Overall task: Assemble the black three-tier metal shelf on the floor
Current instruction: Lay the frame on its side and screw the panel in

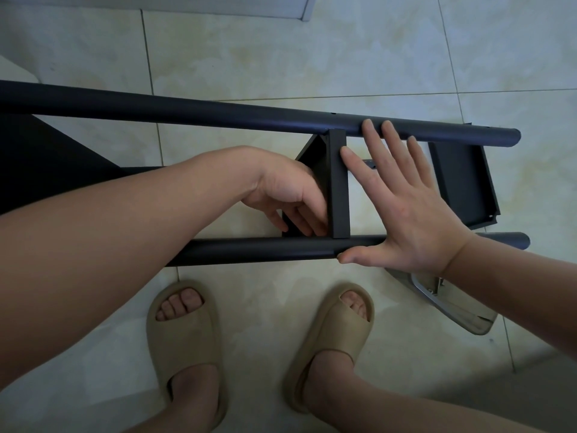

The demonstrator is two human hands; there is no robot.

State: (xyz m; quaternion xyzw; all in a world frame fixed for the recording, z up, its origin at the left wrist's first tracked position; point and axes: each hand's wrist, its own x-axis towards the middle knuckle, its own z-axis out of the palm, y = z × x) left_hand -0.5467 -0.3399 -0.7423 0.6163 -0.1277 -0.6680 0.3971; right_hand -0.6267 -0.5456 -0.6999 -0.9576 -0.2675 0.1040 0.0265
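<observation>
- The shelf frame (249, 120) lies on its side on the tiled floor (281, 57), just ahead of my feet, with its two round black posts running left to right across my view.
- The far post (187, 110) and the near post (249, 250) are joined by a flat black shelf panel (338, 182) standing on edge between them; a second panel (462, 179) sits near the posts' right ends.
- My left hand (290, 195) reaches in behind the middle panel, fingers curled around its left side; they are partly hidden, so I judge a loose hold and not a tight grip.
- My right hand (406, 207) is spread flat and holds nothing: fingertips touch the far post, thumb rests on the near one.
- Painted steel tube and sheet: I expect it to be stiff, moderately heavy, and smooth enough to slide on tile or in a sweaty palm.
- The panel edges look thin and folded, so they could pinch or scrape fingers; I would rather take hold of the round posts, close to a panel joint, where the frame flexes least.
- A loose joint may rack if I lift by one post alone, so both hands should carry it.
- A shiny metal-and-clear object (452, 310) lies on the floor under my right wrist; I cannot tell what it is.
</observation>
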